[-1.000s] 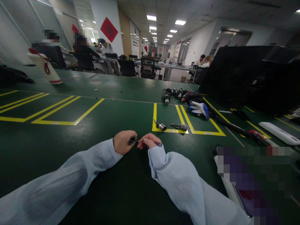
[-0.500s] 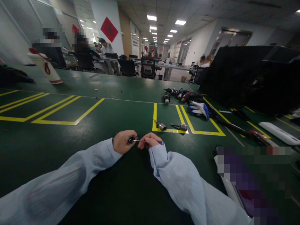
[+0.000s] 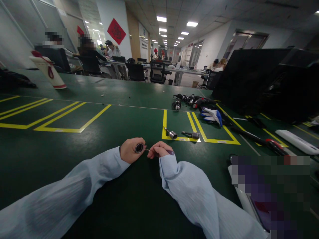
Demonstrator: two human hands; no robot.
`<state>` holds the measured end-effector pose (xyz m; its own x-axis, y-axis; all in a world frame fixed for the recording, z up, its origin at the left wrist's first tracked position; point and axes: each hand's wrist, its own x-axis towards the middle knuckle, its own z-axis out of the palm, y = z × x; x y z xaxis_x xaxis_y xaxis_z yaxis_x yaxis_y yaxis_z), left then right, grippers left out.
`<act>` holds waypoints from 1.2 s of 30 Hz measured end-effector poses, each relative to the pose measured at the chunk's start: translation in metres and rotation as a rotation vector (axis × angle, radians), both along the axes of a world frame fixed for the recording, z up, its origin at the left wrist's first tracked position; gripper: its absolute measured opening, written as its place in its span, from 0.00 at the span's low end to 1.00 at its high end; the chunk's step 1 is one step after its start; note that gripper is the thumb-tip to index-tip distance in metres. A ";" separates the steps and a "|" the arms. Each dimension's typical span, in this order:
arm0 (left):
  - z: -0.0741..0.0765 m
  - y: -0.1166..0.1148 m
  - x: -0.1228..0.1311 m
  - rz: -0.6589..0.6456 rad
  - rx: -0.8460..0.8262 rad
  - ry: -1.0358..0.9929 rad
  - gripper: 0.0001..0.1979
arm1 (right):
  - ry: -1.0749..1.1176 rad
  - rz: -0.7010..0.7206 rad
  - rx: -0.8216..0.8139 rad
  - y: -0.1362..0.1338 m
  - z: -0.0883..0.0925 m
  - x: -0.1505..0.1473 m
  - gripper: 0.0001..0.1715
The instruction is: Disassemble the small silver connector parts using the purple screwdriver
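My left hand [image 3: 132, 150] is closed around a hole saw [image 3: 139, 148], a metal cup whose open, dark end faces me. In my right hand [image 3: 159, 150] is a slim screwdriver [image 3: 149, 150] with a thin metal shaft and a purple handle end showing past the palm. Its shaft points left at the side of the hole saw; my left fingers hide whether the tip touches it. Beyond my hands, a second hole saw [image 3: 171, 134] and a third hole saw [image 3: 193, 134] lie on the green table, near yellow tape.
Farther back lie a corded tool with dark cables [image 3: 191, 100] and a blue-and-white glove [image 3: 211, 116]. A black screen [image 3: 249, 83] stands at right, with a phone [image 3: 260, 212] nearer me. A white cup-like container [image 3: 48, 71] stands at back left. People sit at far desks.
The hole saw in my left hand has turned slightly, its opening now darker. The screwdriver's shaft has drawn back a little to the right, from the cup's opening to its side.
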<state>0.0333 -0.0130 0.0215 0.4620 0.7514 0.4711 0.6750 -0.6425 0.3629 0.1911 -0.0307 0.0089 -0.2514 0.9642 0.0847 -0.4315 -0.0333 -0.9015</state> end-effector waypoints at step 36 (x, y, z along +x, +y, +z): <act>-0.001 0.003 0.002 -0.025 -0.138 0.050 0.07 | -0.403 -0.236 0.446 -0.013 0.001 -0.005 0.11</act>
<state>0.0355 -0.0104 0.0206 0.5018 0.7952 0.3404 0.6785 -0.6059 0.4153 0.1857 -0.0437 0.0097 -0.1331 0.8914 0.4333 -0.0060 0.4364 -0.8997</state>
